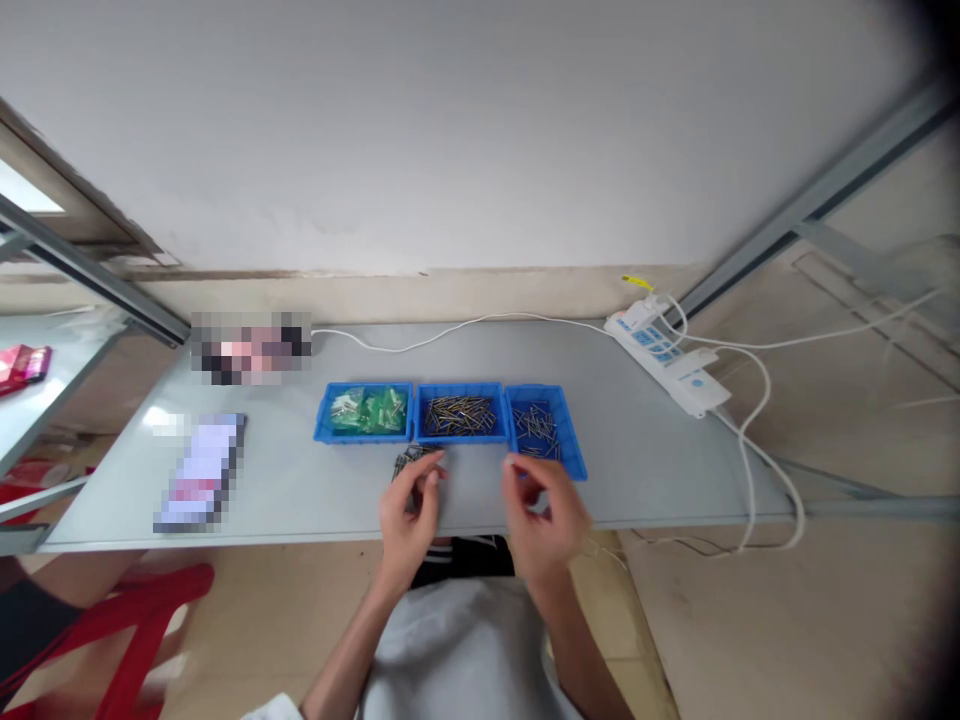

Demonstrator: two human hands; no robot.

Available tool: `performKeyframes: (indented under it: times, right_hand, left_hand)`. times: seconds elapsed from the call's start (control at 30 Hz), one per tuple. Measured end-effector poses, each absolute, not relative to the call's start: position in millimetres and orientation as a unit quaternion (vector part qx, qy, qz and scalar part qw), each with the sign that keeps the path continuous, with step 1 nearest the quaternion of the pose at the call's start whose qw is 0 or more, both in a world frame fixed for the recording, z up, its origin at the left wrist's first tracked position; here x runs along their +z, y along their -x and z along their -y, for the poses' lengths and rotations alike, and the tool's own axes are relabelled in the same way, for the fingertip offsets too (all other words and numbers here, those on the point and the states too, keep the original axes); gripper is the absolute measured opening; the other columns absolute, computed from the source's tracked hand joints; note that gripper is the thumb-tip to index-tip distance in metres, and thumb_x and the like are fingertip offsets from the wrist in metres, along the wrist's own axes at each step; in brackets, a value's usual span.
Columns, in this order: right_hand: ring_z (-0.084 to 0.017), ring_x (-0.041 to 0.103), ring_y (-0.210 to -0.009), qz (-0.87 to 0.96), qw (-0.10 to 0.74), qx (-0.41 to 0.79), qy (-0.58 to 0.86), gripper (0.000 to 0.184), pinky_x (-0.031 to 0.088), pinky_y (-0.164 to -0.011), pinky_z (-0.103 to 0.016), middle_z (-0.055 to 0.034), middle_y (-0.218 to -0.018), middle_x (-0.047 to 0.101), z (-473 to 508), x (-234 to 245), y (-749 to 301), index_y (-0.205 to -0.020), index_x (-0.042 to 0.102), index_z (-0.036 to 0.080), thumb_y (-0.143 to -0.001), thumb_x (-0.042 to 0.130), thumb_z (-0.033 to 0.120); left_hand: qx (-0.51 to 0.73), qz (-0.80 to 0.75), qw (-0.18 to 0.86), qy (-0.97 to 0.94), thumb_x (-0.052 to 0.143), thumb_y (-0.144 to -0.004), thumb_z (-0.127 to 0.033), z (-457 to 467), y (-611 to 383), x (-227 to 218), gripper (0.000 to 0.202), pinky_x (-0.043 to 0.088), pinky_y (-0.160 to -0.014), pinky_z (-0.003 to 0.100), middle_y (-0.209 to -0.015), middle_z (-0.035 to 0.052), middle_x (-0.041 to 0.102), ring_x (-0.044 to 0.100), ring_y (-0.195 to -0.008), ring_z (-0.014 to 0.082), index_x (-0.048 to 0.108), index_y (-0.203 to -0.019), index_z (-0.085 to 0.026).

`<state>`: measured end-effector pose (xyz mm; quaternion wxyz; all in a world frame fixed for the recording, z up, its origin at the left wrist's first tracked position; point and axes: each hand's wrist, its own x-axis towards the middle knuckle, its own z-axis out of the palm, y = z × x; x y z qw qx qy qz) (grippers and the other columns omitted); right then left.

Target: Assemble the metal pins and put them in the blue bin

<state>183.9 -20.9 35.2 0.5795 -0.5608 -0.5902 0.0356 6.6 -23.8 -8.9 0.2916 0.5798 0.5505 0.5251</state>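
Note:
My left hand (pixel 407 510) is over the front part of the table, its thumb and index finger curled close together. Whatever lies between those fingertips is too small to make out. Just behind it is a small heap of dark, thin metal pieces (pixel 409 457), partly hidden by the fingers. My right hand (pixel 551 515), slightly blurred, is closed in a pinch at the front of the right blue bin (pixel 574 462). Thin silvery metal pins or screws (pixel 534 425) lie scattered in that bin. Beside it, the middle blue bin (pixel 461 438) holds many brass-toned pins or screws (pixel 457 413).
A left blue bin (pixel 322 430) contains small clear bags and green material (pixel 367 410). A blurred-out phone-like object (pixel 202 470) lies on the grey table (pixel 300 500). At right sits a white power strip (pixel 667 360) with trailing cables. A red stool (pixel 142 620) stands lower left, near another person's leg.

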Motion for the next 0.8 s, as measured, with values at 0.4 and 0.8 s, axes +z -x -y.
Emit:
performKeyframes:
  times: [0.4,0.8]
  right_hand:
    - [-0.017,0.068,-0.067,0.739,0.398,0.120,0.530,0.023,0.052,-0.065,-0.029,-0.0028,-0.081,0.075,20,20,-166,-0.117,0.080,0.028,-0.110,0.059,0.025]
    - [-0.018,0.071,-0.072,0.754,0.281,0.165,0.570,0.010,0.038,-0.058,-0.028,-0.0005,-0.093,0.078,-7,-14,-142,-0.102,0.072,0.027,-0.103,0.067,0.017]
  left_hand:
    - [0.625,-0.562,0.352,-0.412,0.065,-0.106,-0.050,23,-6,-6,0.035,0.044,-0.052,0.020,-0.075,0.0005,0.070,0.051,-0.054,0.0095,0.076,-0.106,-0.017]
    - [0.621,-0.566,0.356,-0.409,0.066,-0.106,-0.050,22,-5,-8,0.035,0.044,-0.053,0.019,-0.071,-0.0012,0.068,0.051,-0.054,0.0090,0.077,-0.105,-0.017]
